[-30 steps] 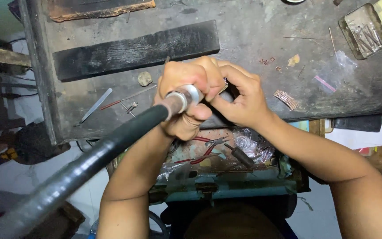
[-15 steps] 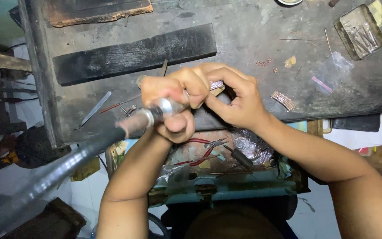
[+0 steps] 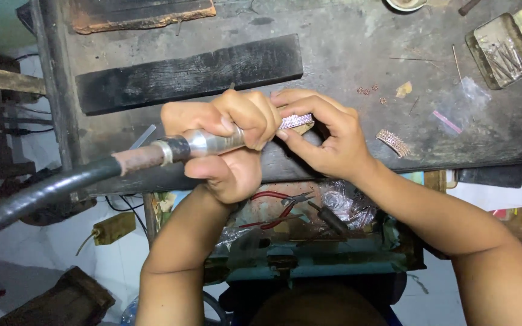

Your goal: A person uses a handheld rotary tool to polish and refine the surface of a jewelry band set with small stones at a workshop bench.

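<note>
My left hand (image 3: 228, 139) grips the silver handpiece (image 3: 203, 143) of a rotary tool whose thick black flexible shaft (image 3: 37, 196) runs off to the lower left. My right hand (image 3: 324, 136) pinches a small curved jewellery piece (image 3: 296, 121) set with rows of pale stones, held at the front of the dark workbench (image 3: 345, 48). The tool's tip meets that piece, hidden behind my left fingers.
A black block (image 3: 188, 75) lies at the back of the bench. A second stone-set piece (image 3: 393, 142) rests right of my hand, a metal tray of burs (image 3: 501, 53) at the far right. Red-handled pliers (image 3: 279, 208) lie in the drawer below.
The handpiece has swung lower and flatter, its shaft now running out to the left. My hands have shifted slightly, and the stone-set piece shows more clearly between my right fingers.
</note>
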